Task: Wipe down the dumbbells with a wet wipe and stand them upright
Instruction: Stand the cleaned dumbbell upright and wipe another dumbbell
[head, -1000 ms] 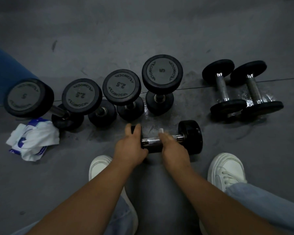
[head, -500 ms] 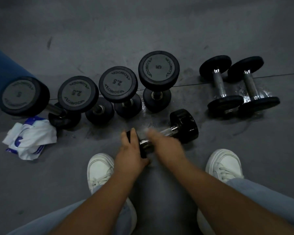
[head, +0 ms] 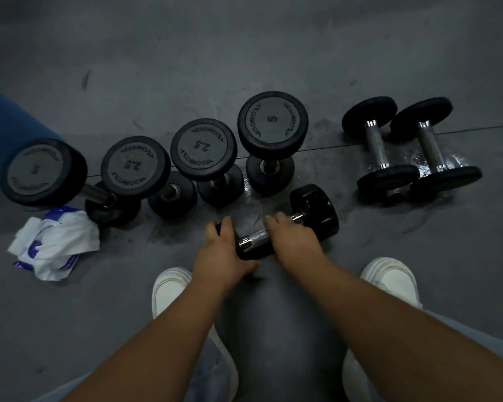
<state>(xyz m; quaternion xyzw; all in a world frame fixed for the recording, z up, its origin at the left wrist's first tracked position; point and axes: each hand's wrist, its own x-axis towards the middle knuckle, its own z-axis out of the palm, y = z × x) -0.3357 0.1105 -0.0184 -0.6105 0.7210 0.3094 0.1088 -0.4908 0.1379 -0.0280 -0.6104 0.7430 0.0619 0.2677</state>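
Observation:
A black dumbbell (head: 317, 210) with a chrome handle lies at an angle on the grey floor between my hands. My left hand (head: 221, 250) grips its near head, which is mostly hidden. My right hand (head: 294, 242) is closed over the handle near the far head, and a pale sliver of wet wipe (head: 269, 218) shows at my fingertips. Behind it, a 5 dumbbell (head: 272, 123) and two 2.5 dumbbells (head: 204, 149) (head: 135, 168) stand on end. A leaning 5 dumbbell (head: 44, 172) ends the row on the left.
Two more dumbbells (head: 373, 146) (head: 430, 146) lie side by side at the right on a wet patch of floor. A crumpled white and blue wipe packet (head: 55, 242) lies at the left. A blue object (head: 6, 126) stands at the far left. My white shoes (head: 172, 288) (head: 392, 280) flank my arms.
The dumbbell has turned from lying crosswise to pointing away at an angle, far head up and right. My right hand has slid along the handle toward that head.

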